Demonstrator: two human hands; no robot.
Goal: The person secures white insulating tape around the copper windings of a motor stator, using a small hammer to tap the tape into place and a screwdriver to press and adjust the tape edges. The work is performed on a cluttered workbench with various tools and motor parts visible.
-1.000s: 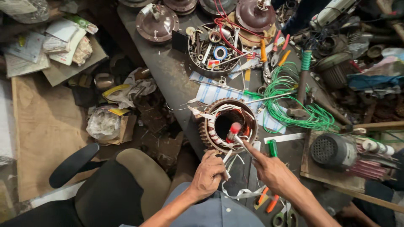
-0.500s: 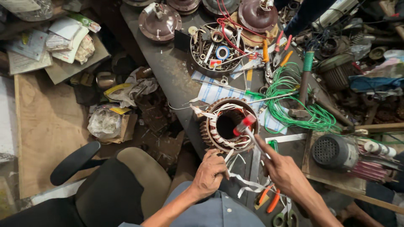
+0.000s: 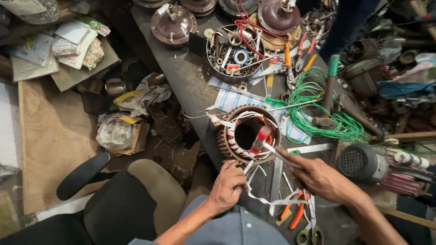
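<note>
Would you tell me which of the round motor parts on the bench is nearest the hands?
The copper-wound stator ring with white tape; the domed brown covers lie at the far end.

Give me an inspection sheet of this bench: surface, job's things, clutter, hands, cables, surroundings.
Surface: dark workbench, crowded.
Job's things: wound motor stator laced with white tape.
Clutter: tray of small parts, pliers, scissors, motor covers.
Hands: left hand on the tape at the stator's near rim; right hand holds a red-tipped tool against the windings.
Cables: green wire coil, red leads.
Surroundings: chair, littered floor.
</note>
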